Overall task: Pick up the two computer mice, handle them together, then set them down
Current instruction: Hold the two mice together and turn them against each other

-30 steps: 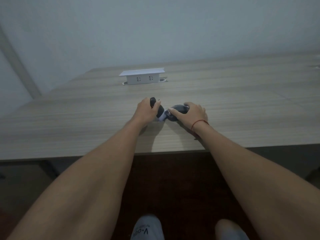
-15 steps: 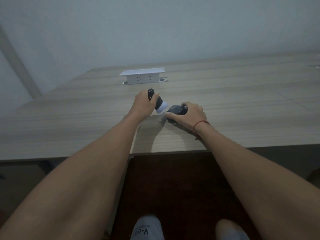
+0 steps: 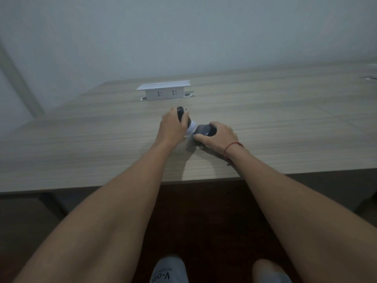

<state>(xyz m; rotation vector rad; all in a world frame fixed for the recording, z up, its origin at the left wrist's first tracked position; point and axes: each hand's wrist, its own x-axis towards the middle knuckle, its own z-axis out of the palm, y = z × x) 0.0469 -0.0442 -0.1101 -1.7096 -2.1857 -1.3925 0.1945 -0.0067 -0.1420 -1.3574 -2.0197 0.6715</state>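
Note:
My left hand (image 3: 172,127) grips a dark computer mouse (image 3: 182,115) tilted on end, its pale underside facing right, raised a little over the wooden table (image 3: 81,144). My right hand (image 3: 219,137) covers a second dark mouse (image 3: 205,130) that rests low on the table just to the right. The two mice are close together, nearly touching. Fingers hide much of both mice.
A white pop-up power socket box (image 3: 163,91) stands on the table behind the hands. The table's front edge (image 3: 102,188) runs across below my forearms. My knees and a dark floor show beneath. A wall rises behind the table.
My left hand has lifted its mouse up and away from me, tilting it on end. The right hand and its mouse have stayed almost in place.

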